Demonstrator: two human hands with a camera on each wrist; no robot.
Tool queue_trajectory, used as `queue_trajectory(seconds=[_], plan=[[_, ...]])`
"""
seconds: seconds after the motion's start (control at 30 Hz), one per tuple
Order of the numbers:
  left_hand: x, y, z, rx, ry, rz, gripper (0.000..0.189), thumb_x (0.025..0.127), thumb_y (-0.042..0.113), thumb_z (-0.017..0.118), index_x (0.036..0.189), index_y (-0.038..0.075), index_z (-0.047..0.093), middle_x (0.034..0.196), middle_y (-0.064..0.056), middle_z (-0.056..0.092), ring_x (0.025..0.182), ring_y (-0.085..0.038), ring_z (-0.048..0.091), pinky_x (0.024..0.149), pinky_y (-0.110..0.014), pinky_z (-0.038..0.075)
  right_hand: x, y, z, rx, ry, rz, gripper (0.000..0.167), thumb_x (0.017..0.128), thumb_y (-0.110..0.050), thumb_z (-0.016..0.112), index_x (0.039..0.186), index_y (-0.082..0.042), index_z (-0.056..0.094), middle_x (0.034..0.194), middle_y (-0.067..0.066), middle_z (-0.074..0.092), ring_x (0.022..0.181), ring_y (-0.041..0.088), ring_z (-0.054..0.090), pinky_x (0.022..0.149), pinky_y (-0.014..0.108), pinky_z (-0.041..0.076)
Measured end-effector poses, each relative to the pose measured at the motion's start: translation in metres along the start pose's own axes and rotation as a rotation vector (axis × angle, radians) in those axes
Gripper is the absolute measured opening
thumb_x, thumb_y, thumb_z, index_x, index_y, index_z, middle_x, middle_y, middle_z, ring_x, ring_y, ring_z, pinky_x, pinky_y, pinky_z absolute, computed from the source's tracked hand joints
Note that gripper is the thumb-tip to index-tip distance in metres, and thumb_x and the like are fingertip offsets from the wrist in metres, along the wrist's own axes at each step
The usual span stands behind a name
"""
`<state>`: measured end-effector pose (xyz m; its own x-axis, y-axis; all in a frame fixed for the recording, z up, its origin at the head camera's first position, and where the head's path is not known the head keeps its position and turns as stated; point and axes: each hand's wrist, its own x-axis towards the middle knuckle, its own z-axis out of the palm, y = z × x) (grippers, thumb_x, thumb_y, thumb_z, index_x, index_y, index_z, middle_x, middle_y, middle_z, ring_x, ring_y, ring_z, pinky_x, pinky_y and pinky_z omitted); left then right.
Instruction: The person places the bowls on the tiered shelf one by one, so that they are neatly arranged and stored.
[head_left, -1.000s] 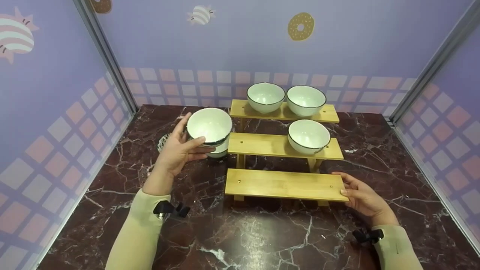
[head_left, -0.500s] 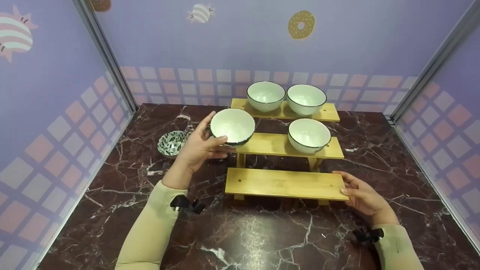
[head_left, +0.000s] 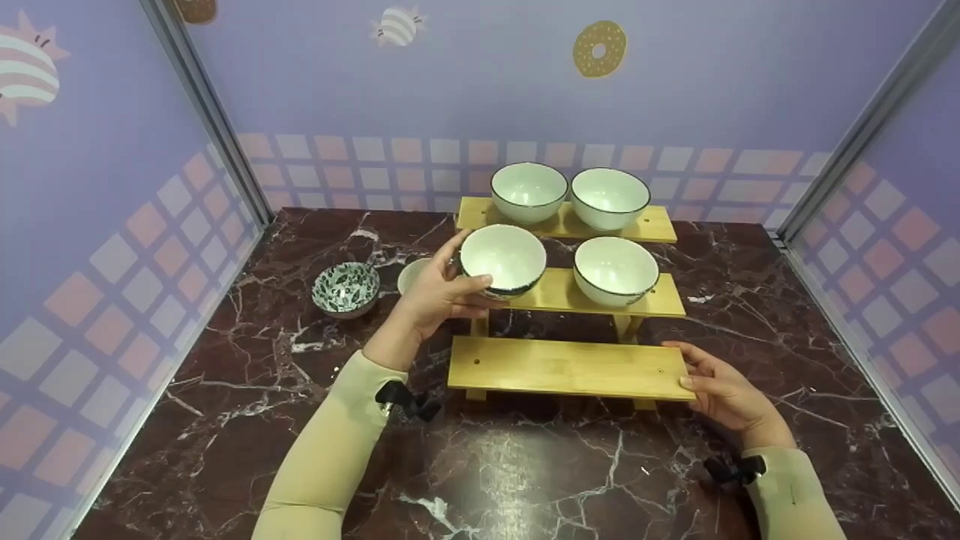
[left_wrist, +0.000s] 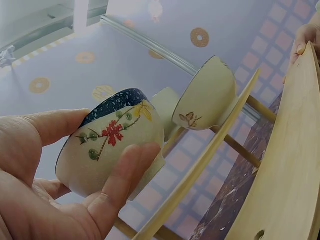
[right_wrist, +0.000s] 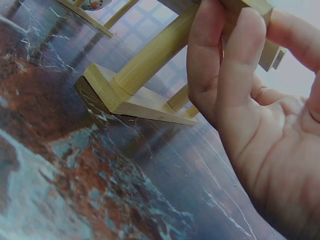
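My left hand (head_left: 442,296) grips a white bowl (head_left: 504,259), thumb at its rim and fingers beneath. Red and yellow flowers and a dark blue band decorate its outside in the left wrist view. The bowl hovers at the left part of the middle board (head_left: 551,298) of a three-step wooden rack; whether it touches the wood I cannot tell. Another white bowl (head_left: 615,271) stands on that board's right part. My right hand (head_left: 727,394) holds the right end of the lowest board (head_left: 570,365), its fingers (right_wrist: 240,55) bent at the wood in the right wrist view.
Two white bowls, a left one (head_left: 529,193) and a right one (head_left: 610,199), stand on the top board (head_left: 660,223). Left of the rack, on the dark marble table (head_left: 247,360), are a green-patterned bowl (head_left: 345,289) and a pale bowl (head_left: 412,274) partly behind my left hand.
My left hand has carried the white bowl rightward, from beside the rack to the middle board. The green-patterned bowl and the pale bowl now show more. My right hand stays at the lowest board.
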<state>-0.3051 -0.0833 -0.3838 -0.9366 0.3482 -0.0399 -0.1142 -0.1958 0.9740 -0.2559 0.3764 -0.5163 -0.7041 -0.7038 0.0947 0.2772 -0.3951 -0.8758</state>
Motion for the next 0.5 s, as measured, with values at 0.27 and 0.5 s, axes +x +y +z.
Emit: queue_trajectory(seconds=[0.27, 0.5], plan=[[0.014, -0.009, 0.011, -0.014, -0.009, -0.029, 0.091, 0.097, -0.001, 0.065, 0.166, 0.031, 0.015, 0.170, -0.017, 0.023, 0.073, -0.024, 0.078, 0.060, -0.028, 0.066, 0.000, 0.000, 0.000, -0.029, 0.021, 0.003, 0.060, 0.103, 0.014, 0.028, 0.156, -0.013, 0.036, 0.131, 0.005, 0.058, 0.102, 0.014, 0.072, 0.083, 0.021, 0.065], [0.022, -0.014, 0.019, -0.033, 0.008, -0.068, 0.091, 0.097, -0.001, 0.067, 0.166, 0.033, 0.018, 0.165, -0.022, 0.032, 0.073, -0.024, 0.077, 0.062, -0.031, 0.067, 0.000, 0.001, -0.002, 0.006, -0.003, -0.004, 0.060, 0.103, 0.015, 0.026, 0.156, -0.012, 0.035, 0.133, 0.008, 0.059, 0.108, 0.017, 0.072, 0.091, 0.025, 0.064]])
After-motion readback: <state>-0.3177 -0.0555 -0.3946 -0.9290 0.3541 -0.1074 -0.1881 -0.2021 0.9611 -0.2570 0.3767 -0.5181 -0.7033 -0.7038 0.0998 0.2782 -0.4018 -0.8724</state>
